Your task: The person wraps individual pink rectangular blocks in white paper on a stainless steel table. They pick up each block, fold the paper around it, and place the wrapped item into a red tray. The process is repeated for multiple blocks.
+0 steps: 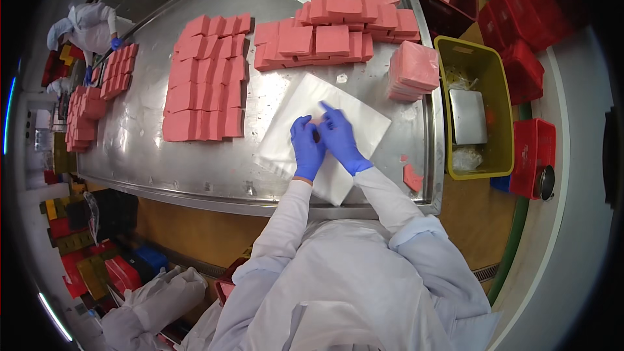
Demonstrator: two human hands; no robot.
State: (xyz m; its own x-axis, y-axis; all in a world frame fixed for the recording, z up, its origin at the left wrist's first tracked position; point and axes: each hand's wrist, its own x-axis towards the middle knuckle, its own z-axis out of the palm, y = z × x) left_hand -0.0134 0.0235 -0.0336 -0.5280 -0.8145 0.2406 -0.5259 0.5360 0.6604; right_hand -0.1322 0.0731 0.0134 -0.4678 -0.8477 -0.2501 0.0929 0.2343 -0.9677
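Observation:
My left hand (308,148) and my right hand (340,139), both in blue gloves, meet above a stack of thin white sheets (360,107) lying askew on the metal table. The left fingers curl inward. On the right hand one finger points out, slightly blurred. A small pinkish patch shows between the hands; whether it is something held cannot be told. Beyond the sheets, pink square slabs (312,41) are piled up. To the left, more pink blocks (207,83) stand in tight rows. A film-wrapped pink stack (413,70) is near the right edge.
Pink scraps (412,178) lie by the table's right rim (435,156). Past it stands a yellow bin (508,107) holding a metal pan (468,117) and clear plastic. Red crates (534,156) line the wall. Two co-workers (90,27) (151,307) are at the left.

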